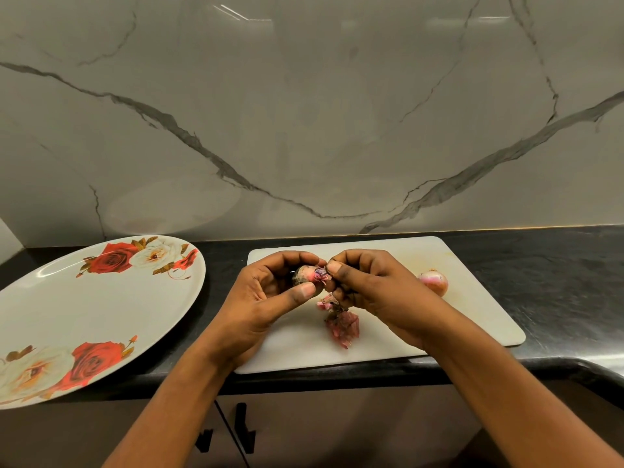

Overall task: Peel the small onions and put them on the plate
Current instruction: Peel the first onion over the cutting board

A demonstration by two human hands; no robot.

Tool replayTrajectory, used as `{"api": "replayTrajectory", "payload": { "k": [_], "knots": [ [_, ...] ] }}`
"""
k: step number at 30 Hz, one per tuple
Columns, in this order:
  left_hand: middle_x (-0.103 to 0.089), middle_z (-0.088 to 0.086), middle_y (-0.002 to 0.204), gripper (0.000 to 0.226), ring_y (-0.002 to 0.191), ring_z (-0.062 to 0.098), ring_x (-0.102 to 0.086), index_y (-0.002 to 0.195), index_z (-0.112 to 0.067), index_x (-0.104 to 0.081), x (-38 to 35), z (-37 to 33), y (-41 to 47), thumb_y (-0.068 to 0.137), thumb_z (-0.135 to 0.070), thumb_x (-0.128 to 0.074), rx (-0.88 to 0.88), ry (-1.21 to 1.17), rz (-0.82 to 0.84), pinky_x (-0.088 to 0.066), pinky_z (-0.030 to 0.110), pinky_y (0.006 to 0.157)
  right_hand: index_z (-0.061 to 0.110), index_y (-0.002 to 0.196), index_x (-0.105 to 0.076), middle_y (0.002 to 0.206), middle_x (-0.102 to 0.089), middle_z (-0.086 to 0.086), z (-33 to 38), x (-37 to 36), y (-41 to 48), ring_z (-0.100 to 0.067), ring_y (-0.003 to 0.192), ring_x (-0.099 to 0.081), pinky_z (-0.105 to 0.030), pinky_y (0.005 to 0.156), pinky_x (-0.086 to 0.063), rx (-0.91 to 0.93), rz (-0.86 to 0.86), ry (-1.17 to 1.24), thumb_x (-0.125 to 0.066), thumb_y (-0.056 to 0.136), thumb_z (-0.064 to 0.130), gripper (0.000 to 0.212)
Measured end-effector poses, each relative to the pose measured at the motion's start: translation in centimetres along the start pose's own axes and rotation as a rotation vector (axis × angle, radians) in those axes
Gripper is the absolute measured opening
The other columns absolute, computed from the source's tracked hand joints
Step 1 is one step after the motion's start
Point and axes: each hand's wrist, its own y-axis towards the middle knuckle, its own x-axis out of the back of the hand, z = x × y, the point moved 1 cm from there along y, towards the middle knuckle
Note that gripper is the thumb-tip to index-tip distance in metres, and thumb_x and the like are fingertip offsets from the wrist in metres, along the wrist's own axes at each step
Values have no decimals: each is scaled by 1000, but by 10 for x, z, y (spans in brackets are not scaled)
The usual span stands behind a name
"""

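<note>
Marble-backed black counter: at frame centre, over the board [381, 336], the left hand [270, 295] cups an onion [304, 275] while the right hand [368, 285] pinches its papery skin. Onion judged light, firm and slippery once bared; grip the body, pull skin from the tip. Plate [44, 309] at left holds none.

Only one camera is here, worn on the person's head. It looks forward and down across the dark counter [557, 265], toward the marble wall [304, 113] behind it, which fills the upper half. The lens is wide, so much shows to both sides. It is close: both forearms enter from the bottom edge, and the left hand [266, 295] and right hand [374, 288] meet near the centre.
</note>
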Motion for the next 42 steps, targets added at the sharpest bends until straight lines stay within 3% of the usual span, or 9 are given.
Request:
{"api": "replayTrajectory", "payload": {
  "k": [6,11,18,23,29,32,36,42],
  "knots": [
    [-70,14,132,49,127,34,-66,135,-7,-64,0,1,1,87,-2,-74,16,6,2,-55,43,109,16,102,-70,80,-71,8,7,-2,1,0,69,-61,-21,72,-55,20,-111,-254,-52,109,26,21],
    [-70,13,132,51,127,34,-66,136,-9,-62,-1,-1,1,86,-5,-74,26,-23,-8,-55,45,108,18,102,-69,84,-73,6,8,-1,0,-2,72,-63,-23,73,-56,31,-151,-297,-52,109,29,21],
    [-66,23,134,33,120,44,-69,134,-2,-59,-1,-2,3,103,-13,-62,33,-248,-64,-61,41,97,14,102,-70,87,-75,2,9,12,0,-11,79,-66,-21,70,-54,17,-241,-168,-51,109,26,23],
    [-67,21,128,41,123,45,-67,135,-1,-59,-1,-1,5,97,-17,-59,62,-327,-62,-60,42,99,14,99,-75,86,-79,2,12,15,-7,-9,77,-73,-22,70,-59,46,-174,-262,-67,101,23,12],
    [-63,26,134,33,125,45,-66,136,-2,-62,1,-1,2,107,-12,-50,84,-292,-16,-59,45,100,24,91,-81,82,-78,6,10,12,-9,-11,79,-75,-35,78,-65,121,-183,-449,-85,87,23,6],
    [-63,23,134,34,121,38,-68,134,-4,-65,0,-2,2,107,-13,-47,94,-269,-27,-61,45,95,25,104,-82,86,-78,10,13,8,-9,-6,82,-74,-31,78,-65,189,-208,-492,-83,88,30,16],
    [-66,21,131,32,116,37,-70,130,-6,-66,-3,-5,1,104,-15,-48,100,-255,-44,-63,41,86,28,128,-73,99,-76,11,16,3,-8,-3,90,-74,-25,85,-64,267,-189,-512,-83,89,23,41],
    [-69,21,125,33,111,40,-72,130,-2,-64,-3,-5,2,107,-19,-48,118,-281,-52,-64,37,83,21,113,-81,100,-80,12,18,1,-8,1,95,-74,-22,88,-61,354,-173,-480,-80,91,15,23]
  ]
}}
